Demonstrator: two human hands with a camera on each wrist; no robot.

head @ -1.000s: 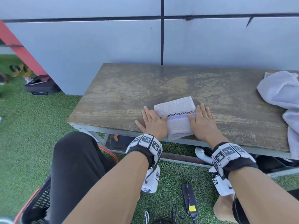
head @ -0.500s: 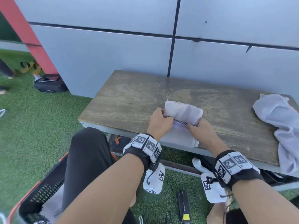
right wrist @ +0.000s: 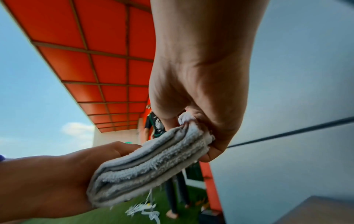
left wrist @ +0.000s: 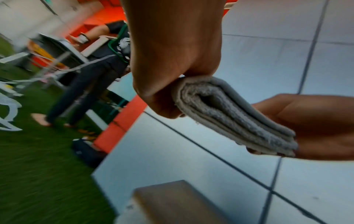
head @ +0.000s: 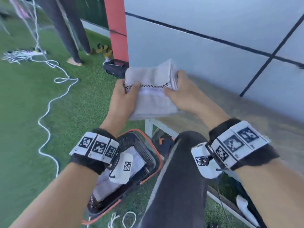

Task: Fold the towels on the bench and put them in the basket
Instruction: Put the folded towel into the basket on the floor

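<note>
Pinching opposite short ends: left hand (head: 122,94) and right hand (head: 182,94) hold the folded white terry towel (head: 151,96) aloft, long axis spanning between them; black mesh orange-rimmed basket (head: 148,145) lies below, nearer the left hand.

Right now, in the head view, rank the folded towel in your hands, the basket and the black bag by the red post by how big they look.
1. basket, partly hidden by the left wrist.
2. folded towel, though it is nearer the camera, so unsure against the basket.
3. black bag, farthest away, partly behind the towel.
</note>
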